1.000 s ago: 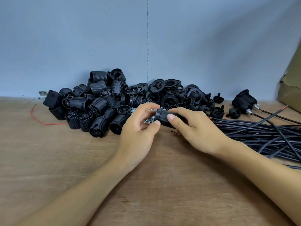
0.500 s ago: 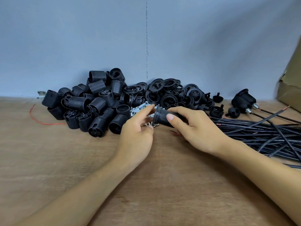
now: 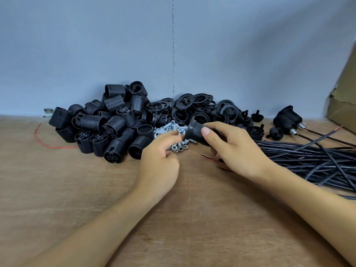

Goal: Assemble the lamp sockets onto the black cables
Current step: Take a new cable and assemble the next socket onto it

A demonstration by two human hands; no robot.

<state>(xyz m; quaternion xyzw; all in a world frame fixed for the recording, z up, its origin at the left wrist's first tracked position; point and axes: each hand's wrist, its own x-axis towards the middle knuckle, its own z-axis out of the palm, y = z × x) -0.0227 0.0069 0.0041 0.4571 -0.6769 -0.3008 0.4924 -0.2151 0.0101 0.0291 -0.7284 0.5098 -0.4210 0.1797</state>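
One flanged socket piece sits in the right hand, fingers and thumb curled round it. The left hand curls its fingers over the nuts just below the flange; pinching one or not, I cannot tell. Better to lift a single nut cleanly, piece level. Beyond the fingertips crowd socket bodies and rings; black cables lie right of the knuckles.

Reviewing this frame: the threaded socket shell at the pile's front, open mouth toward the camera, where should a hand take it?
Probably at the rim, from the front: the socket shell lies on its side, open mouth facing forward, so a thumb can go inside and fingers over the ribbed barrel. A neighbouring shell crowds one flank, hindering a sideways pinch.
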